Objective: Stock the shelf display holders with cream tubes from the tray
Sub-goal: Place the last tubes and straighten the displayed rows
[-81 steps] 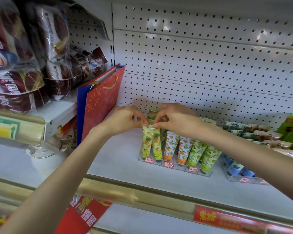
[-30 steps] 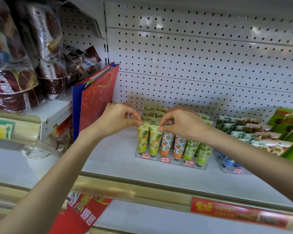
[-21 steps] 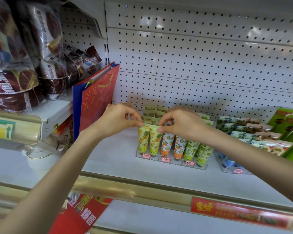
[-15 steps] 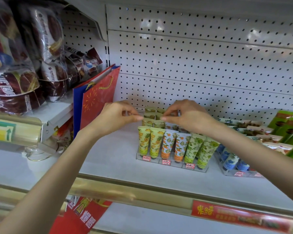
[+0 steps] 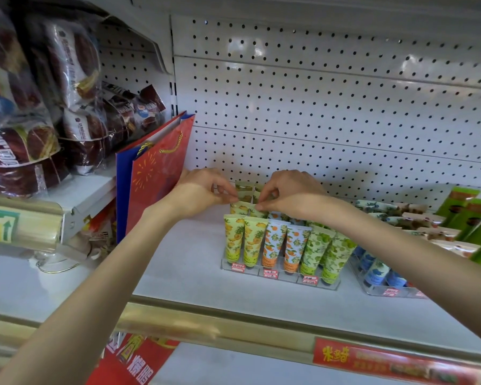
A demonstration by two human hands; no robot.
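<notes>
A clear display holder (image 5: 278, 276) on the white shelf (image 5: 178, 262) carries rows of upright cream tubes: yellow pineapple tubes (image 5: 245, 240) at the left, orange ones (image 5: 285, 247) in the middle, green ones (image 5: 326, 252) at the right. My left hand (image 5: 203, 194) pinches the top edge of a yellow tube (image 5: 238, 208) in the second row. Beside it, my right hand (image 5: 292, 194) pinches the neighbouring yellow tube (image 5: 257, 212) in that row. More yellow tubes (image 5: 245, 188) stand behind. No tray shows.
A second clear holder (image 5: 386, 289) with blue tubes stands to the right, with green boxes (image 5: 467, 209) behind it. A red and blue gift bag (image 5: 156, 173) leans at the left. Dark snack bags (image 5: 47, 107) fill the left shelf. Pegboard (image 5: 331, 120) backs the shelf; a gold rail (image 5: 206, 326) edges it.
Both hands have left the front-row yellow tubes and shifted back and up onto the second row. The camera view tilted a little.
</notes>
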